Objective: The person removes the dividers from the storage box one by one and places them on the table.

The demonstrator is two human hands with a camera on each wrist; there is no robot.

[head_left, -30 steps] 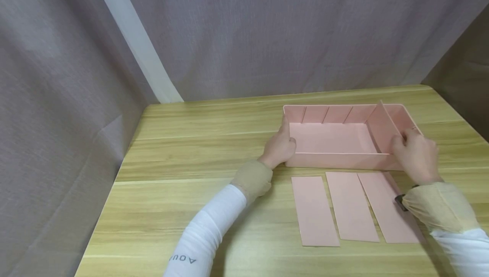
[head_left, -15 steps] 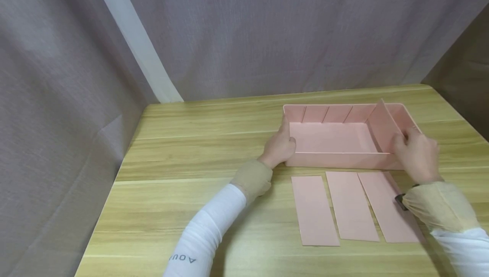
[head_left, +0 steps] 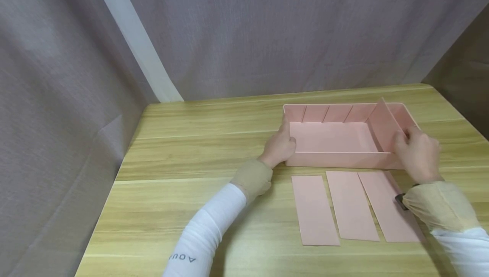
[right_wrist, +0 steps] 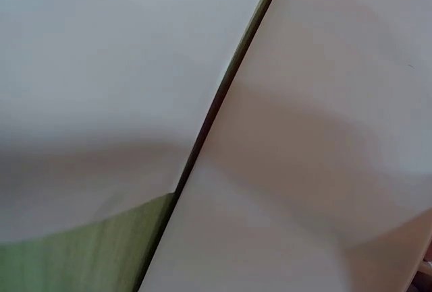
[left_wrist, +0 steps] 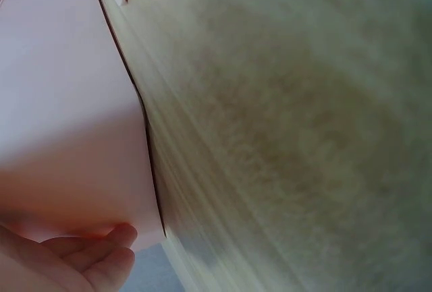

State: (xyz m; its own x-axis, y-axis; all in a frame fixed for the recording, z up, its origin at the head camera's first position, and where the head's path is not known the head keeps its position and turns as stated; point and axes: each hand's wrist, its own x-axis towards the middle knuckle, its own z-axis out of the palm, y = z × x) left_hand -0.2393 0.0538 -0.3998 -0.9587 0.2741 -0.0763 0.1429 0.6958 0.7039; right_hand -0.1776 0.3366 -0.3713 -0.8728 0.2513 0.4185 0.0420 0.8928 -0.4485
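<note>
A shallow pink plastic box [head_left: 336, 159] with slotted inner walls lies on the wooden table in the head view. My left hand [head_left: 279, 144] holds its left end, one finger stretched along that wall. In the left wrist view, the left hand's fingers [left_wrist: 101, 255] touch the box's outside. A pink divider [head_left: 383, 126] stands crosswise inside, near the right end, its far edge poking above the back rim. My right hand [head_left: 418, 154] pinches the divider's near end, with the fingertips partly hidden. The right wrist view shows pink surfaces close up, without fingers I can make out.
Three loose pink divider panels lie flat in front of the box: a left one [head_left: 315, 211], a middle one [head_left: 352, 206] and a right one [head_left: 389, 207] under my right wrist. The wooden tabletop [head_left: 183, 154] reaches back to a grey curtain [head_left: 267, 35].
The divider and my right hand have shifted very slightly to the right, and the divider's top corner sits a little higher. My left hand stays on the box's left end.
</note>
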